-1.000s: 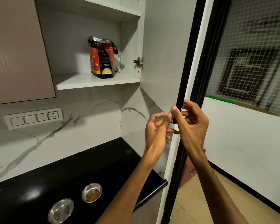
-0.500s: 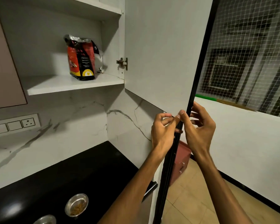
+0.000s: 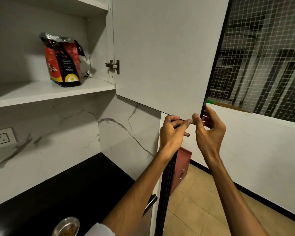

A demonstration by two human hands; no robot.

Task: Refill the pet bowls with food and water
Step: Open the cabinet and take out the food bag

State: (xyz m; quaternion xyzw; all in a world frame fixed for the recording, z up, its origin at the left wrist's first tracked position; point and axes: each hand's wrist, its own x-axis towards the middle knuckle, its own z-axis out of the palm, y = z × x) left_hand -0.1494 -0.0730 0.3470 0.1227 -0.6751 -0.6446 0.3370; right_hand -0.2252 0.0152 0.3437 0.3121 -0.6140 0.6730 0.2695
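Both hands at door (image 3: 160,57) bottom corner: left hand (image 3: 171,132) & right hand (image 3: 209,130) fingers pinch its edge. Food bag (image 3: 63,60) upright on shelf (image 3: 41,94); bowl (image 3: 66,226) w/ kibble on bench (image 3: 66,189).

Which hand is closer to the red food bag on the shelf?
Left. The left hand pinches the cabinet door's bottom edge, on the side nearer the food bag; the right hand grips the door's outer corner, farther away.

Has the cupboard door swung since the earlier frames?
Yes. The cupboard door has swung wider open, away from the food bag; both hands grip its lower corner.
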